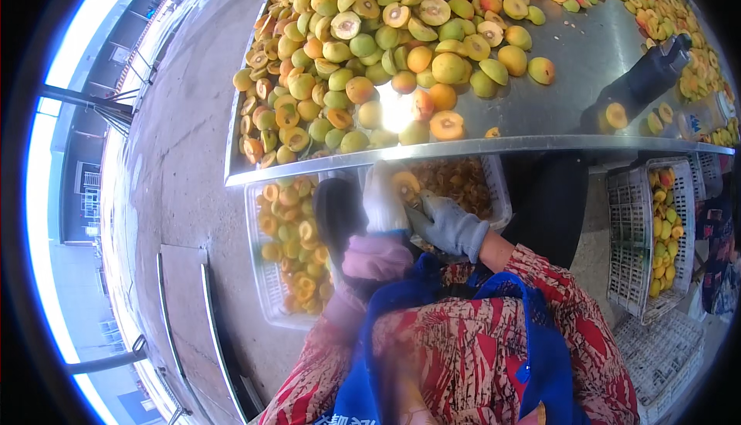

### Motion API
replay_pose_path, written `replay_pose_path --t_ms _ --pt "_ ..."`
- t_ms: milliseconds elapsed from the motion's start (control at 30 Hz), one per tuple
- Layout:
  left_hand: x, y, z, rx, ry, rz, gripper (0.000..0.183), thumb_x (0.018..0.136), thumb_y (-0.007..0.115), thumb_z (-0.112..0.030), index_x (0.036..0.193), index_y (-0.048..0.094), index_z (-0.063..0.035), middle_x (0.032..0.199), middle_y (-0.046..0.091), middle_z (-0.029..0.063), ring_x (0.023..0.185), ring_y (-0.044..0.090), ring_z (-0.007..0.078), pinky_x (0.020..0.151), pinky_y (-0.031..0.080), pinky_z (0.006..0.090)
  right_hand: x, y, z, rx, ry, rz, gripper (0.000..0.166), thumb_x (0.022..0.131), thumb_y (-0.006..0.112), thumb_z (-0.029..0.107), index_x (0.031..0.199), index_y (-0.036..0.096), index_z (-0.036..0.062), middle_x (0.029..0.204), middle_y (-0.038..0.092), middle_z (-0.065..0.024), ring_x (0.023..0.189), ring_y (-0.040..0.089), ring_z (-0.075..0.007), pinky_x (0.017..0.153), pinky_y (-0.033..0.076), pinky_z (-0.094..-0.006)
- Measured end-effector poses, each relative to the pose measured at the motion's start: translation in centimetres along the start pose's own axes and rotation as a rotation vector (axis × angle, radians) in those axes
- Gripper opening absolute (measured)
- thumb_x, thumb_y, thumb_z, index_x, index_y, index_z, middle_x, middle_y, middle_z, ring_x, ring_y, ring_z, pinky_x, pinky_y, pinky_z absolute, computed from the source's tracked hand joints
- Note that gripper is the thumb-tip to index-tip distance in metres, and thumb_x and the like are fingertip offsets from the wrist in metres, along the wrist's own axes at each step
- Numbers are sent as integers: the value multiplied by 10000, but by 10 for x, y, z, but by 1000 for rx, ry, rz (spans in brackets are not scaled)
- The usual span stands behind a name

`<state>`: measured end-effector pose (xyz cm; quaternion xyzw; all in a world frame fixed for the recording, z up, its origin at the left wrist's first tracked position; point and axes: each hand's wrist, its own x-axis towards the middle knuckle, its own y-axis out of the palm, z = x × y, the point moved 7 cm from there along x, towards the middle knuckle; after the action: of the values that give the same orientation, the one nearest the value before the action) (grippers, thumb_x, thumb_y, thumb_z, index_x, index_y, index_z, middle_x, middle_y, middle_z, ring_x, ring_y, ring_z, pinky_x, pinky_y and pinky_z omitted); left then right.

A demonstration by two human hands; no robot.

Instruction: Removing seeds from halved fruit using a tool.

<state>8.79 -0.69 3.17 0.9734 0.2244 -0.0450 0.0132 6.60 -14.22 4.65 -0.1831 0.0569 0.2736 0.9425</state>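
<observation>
In front of my body, just below the table edge, my left hand (385, 202) in a white knitted glove holds a halved apricot-like fruit (406, 185), its cut face up. My right hand (448, 223), in a greyish glove, has its fingers curled against the lower side of that half. Whether a small tool sits in those fingers is hidden by blur and the glove. Beneath the hands stands a pale plastic crate (499, 193) with brown pits or scraps (457, 184) in it. Left of my knee, another white crate (260, 292) holds halved fruit (298, 251).
A metal table (556, 106) with a raised rim carries a big heap of halved and whole fruit (370, 48). Across it, a dark-sleeved arm (637, 86) of another person reaches in. At right, a crate of fruit (628, 240) stands above an upturned crate (660, 355). A metal-edged board (188, 309) lies left.
</observation>
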Motion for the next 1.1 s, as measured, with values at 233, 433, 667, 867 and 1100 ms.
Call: replay_pose_path --t_ms 233,433,667,867,1100 --pt "1 4 4 -148 -414 94 232 933 496 -238 909 590 -28 805 604 82 651 588 172 517 494 287 -1 8 2 36 36 92 364 896 500 329 1052 582 10 989 617 -286 971 583 -440 829 469 -468" --pt "-4 -8 -6 -160 -197 -34 270 949 495 -261 921 586 -8 810 610 76 687 596 175 562 506 294 -3 16 7 339 127 173 345 889 512 299 1084 582 23 1009 618 -278 976 590 -426 845 471 -439" --pt "-21 -2 -15 -302 -326 -46 296 967 483 -273 966 592 2 818 614 72 727 606 176 621 515 291 -5 -3 17 -32 -171 77 361 889 593 327 1035 588 -2 919 654 -228 835 648 -329 738 484 -391" --pt "-14 6 -8 -139 -365 149 391 969 487 -351 962 632 12 809 635 74 649 609 179 559 521 279 -2 1 6 111 17 203 372 859 592 354 1095 598 66 997 642 -227 961 616 -384 828 480 -421" --pt "-21 -7 1 -169 -339 -6 423 973 476 -351 947 634 41 831 646 94 690 614 187 595 521 277 -6 21 -2 434 143 283 369 874 557 329 1123 571 57 1013 638 -226 965 616 -383 830 475 -421"
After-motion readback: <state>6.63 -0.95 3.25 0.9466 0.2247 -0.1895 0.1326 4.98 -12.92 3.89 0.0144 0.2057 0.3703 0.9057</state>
